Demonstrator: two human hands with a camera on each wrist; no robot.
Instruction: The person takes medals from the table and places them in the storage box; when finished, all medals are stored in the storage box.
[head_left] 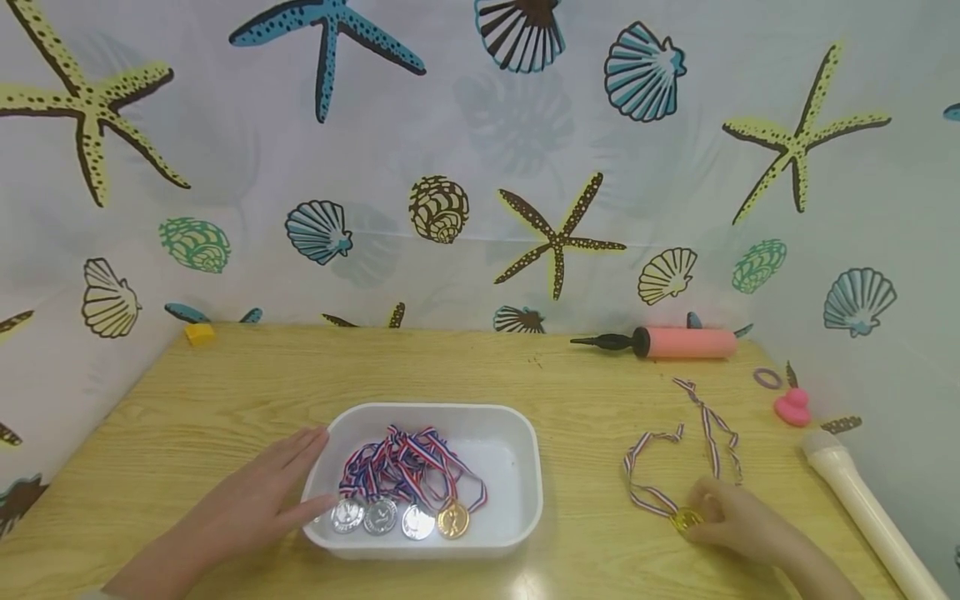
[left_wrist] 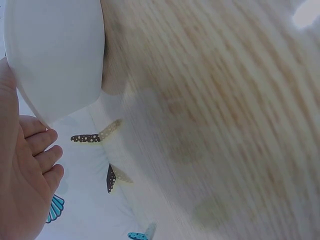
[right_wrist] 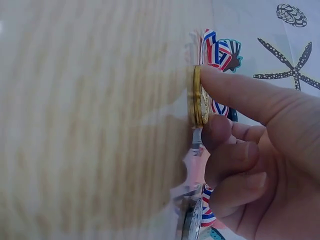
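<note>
In the head view, a white tray (head_left: 510, 550) holds several medals with striped red, white and blue ribbons (head_left: 408, 458). Silver medals (head_left: 380, 517) and a gold medal (head_left: 453, 520) lie along its near side. My left hand (head_left: 258, 496) rests at the tray's left end, fingers fairly straight at the rim, thumb reaching over it. To the tray's right, my right hand (head_left: 738, 521) pinches a gold medal (head_left: 685, 520) between thumb and fingertip, close over the table. Its ribbon (head_left: 637, 458) trails away behind it. A silver medal (right_wrist: 195, 220) shows below the fingers in the right wrist view.
Along the back right of the wooden table (head_left: 247, 375) lies a pink hand pump (head_left: 686, 342). At the right edge are a purple ring (head_left: 767, 378), a pink toy (head_left: 793, 407) and a long cream-coloured stick (head_left: 870, 508). A yellow block (head_left: 199, 334) sits back left. Patterned cloth surrounds the table.
</note>
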